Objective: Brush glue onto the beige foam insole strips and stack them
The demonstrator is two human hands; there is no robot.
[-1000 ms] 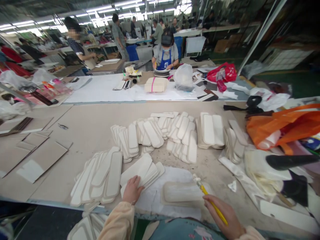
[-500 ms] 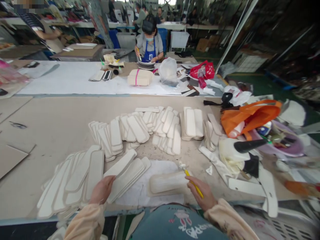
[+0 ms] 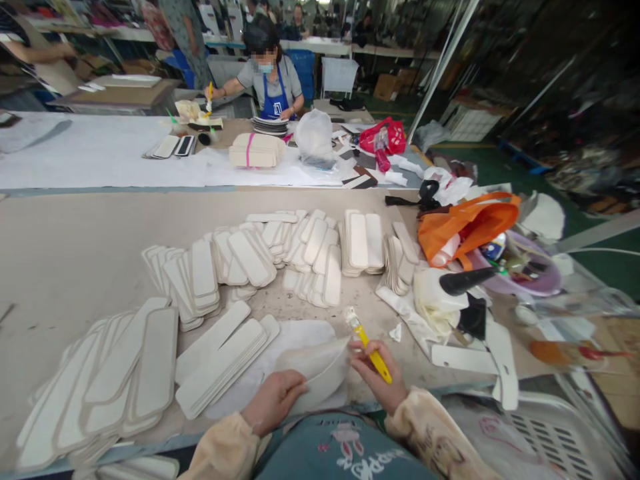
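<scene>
At the near table edge, my left hand (image 3: 277, 400) pinches the left end of a white rounded panel (image 3: 320, 373), which is tilted and slightly bent. My right hand (image 3: 384, 375) keeps a yellow-handled brush (image 3: 369, 340) in its grip, white-smeared bristles pointing away from me. Its fingertips are at the panel's right end; whether they grip it I cannot tell. Under the panel lies a white sheet (image 3: 225, 390). Just left of it is a small stack of white panels (image 3: 227, 363), and farther left a larger fanned pile (image 3: 155, 360).
More panel stacks (image 3: 250, 257) spread across the table's middle. To the right are a white container (image 3: 433, 293), an orange bag (image 3: 465, 223) and a purple basin (image 3: 543, 283). Across the table a co-worker (image 3: 273, 83) in a blue apron holds another yellow brush.
My left hand has left the panel stack and moved right onto the single panel, which is now lifted and bent. The view has shifted right. The co-worker's brush hand has moved left.
</scene>
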